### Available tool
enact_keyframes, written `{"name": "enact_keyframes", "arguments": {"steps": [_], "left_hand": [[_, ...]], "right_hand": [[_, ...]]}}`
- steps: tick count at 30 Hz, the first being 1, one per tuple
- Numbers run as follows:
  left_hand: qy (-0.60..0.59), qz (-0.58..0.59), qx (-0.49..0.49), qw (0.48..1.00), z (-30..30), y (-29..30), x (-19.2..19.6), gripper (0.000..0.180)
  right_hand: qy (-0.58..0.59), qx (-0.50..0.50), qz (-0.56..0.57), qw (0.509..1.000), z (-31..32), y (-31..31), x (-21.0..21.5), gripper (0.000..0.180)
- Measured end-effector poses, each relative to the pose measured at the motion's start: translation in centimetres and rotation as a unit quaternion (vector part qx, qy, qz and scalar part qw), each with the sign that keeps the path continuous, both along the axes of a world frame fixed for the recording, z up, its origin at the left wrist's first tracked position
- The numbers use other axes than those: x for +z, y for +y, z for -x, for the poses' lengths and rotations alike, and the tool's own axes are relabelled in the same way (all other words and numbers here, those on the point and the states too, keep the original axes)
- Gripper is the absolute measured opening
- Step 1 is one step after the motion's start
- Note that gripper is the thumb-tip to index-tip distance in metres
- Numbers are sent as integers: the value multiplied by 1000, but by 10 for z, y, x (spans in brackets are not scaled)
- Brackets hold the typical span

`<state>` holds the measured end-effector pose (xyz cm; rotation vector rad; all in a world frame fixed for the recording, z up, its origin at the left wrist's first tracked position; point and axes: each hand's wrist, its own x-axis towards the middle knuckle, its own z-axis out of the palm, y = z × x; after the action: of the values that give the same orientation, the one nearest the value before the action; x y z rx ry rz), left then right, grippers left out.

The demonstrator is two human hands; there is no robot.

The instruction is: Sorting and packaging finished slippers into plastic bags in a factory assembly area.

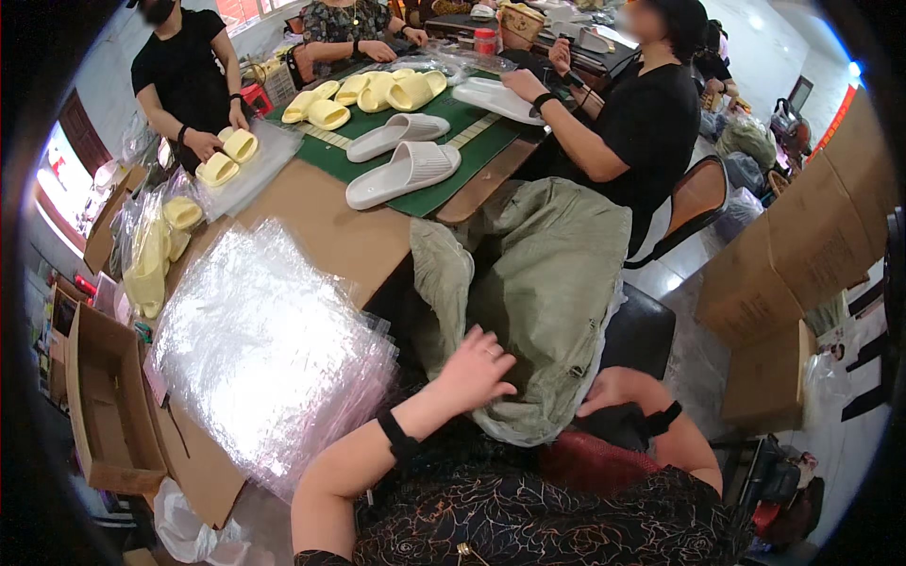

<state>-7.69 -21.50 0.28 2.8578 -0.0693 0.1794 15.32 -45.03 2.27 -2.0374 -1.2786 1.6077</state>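
Note:
A big olive-green woven sack (557, 274) stands gaping against the table in front of me, its pale rim folded outward. Over its near left side is my left hand (477, 373), fingers apart and holding nothing. My right hand (613, 389) is closed on the sack's right rim, with its fingertips partly hidden. Left of the sack, a thick stack of clear plastic bags (269, 349) lies shining on the brown tabletop. Beyond it a pair of light grey slide sandals (404, 174) rests on the green mat (330, 141).
Yellow slides (377, 92) stand at the mat's far side. At the far left a person (189, 75) handles another yellow pair; on the right one (632, 123) holds a white slide (500, 99). An open carton (113, 406) sits left; stacked cartons (793, 245) stand right.

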Motion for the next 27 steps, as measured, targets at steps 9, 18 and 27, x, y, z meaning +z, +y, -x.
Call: {"name": "enact_keyframes", "arguments": {"steps": [9,18,27], "left_hand": [[272,-2,346,898,37,37,-57,118],[156,-5,136,978,59,8,20,86],[-15,78,197,977,165,14,119,70]], "right_hand": [[-436,5,-262,861,33,29,77,43],[-118,202,-359,904,95,107,211,33],[10,263,-807,528,251,268,338,20]]}}
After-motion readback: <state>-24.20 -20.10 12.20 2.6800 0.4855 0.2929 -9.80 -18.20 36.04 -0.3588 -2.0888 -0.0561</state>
